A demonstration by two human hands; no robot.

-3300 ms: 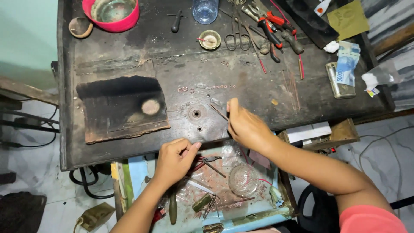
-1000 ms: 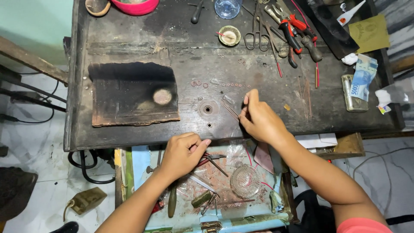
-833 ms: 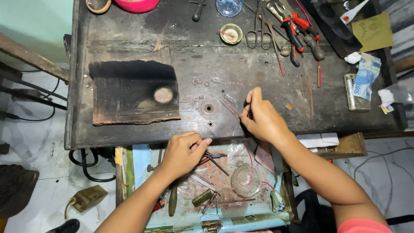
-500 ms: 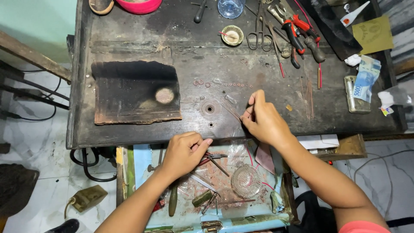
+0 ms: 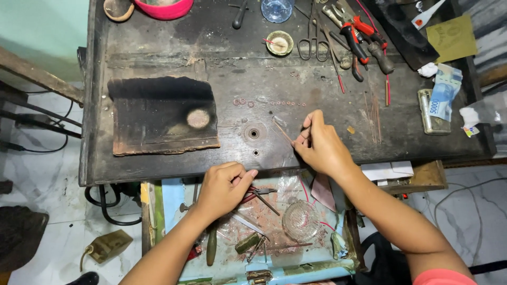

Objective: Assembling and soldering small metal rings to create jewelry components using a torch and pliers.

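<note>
Pinched between right hand (image 5: 323, 149) fingertips: a thin metal rod (image 5: 282, 130), lying slantwise on the dark workbench (image 5: 158, 53) beside a small hole. Likely light, stiff, slippery; best gripped near its end. Left hand (image 5: 224, 189) curled shut over small pliers (image 5: 260, 193) in the open drawer.

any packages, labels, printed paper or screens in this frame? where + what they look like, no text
Banknote: right end of the bench, blue-green paper lying over a small metal tin.
Paper sheet: top right, olive-yellow, squarish.
White cards: on a wooden tray below the bench's right edge.
No screens.
</note>
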